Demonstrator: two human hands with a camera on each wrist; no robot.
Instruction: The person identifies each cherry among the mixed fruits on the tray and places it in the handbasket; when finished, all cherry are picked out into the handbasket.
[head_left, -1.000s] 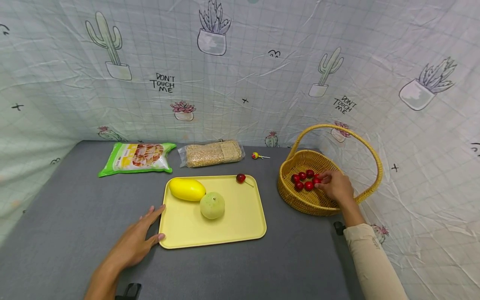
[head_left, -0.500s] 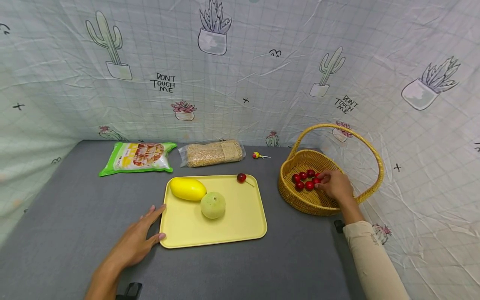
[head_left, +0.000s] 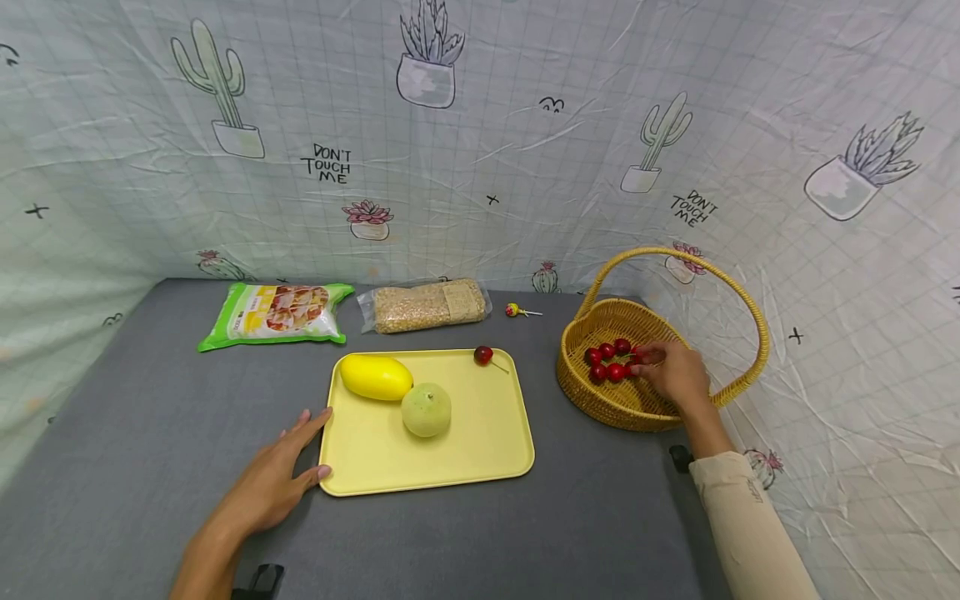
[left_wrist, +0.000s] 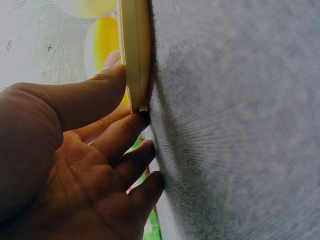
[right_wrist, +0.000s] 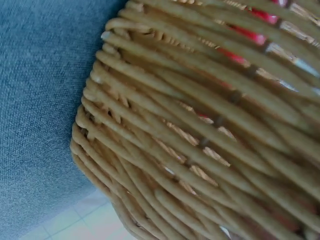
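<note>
In the head view my left hand (head_left: 262, 483) touches the left edge of the yellow tray (head_left: 480, 458) with its thumb and a straight finger. The left wrist view shows the thumb (left_wrist: 95, 97) against the tray's rim (left_wrist: 134, 50). On the tray are a yellow oval fruit (head_left: 375, 377), a round pale green fruit (head_left: 426, 410) and one stemmed cherry (head_left: 483, 356). My right hand (head_left: 675, 375) reaches into the wicker basket (head_left: 600, 410), its bent fingertips at several red cherries (head_left: 615, 372). Whether it pinches one is unclear; the basket wall (right_wrist: 190, 125) blocks the right wrist view.
A green-edged snack bag (head_left: 277, 315), a clear pack of grains (head_left: 427, 307) and a lollipop (head_left: 513, 310) lie along the back of the grey table (head_left: 480, 542). The basket's tall handle (head_left: 675, 252) arches above the right hand. Printed cloth (head_left: 480, 167) hangs behind.
Some cherries near my right fingertips have shifted slightly within the basket, and the right fingers have moved a little. My left hand and the tray stay in place.
</note>
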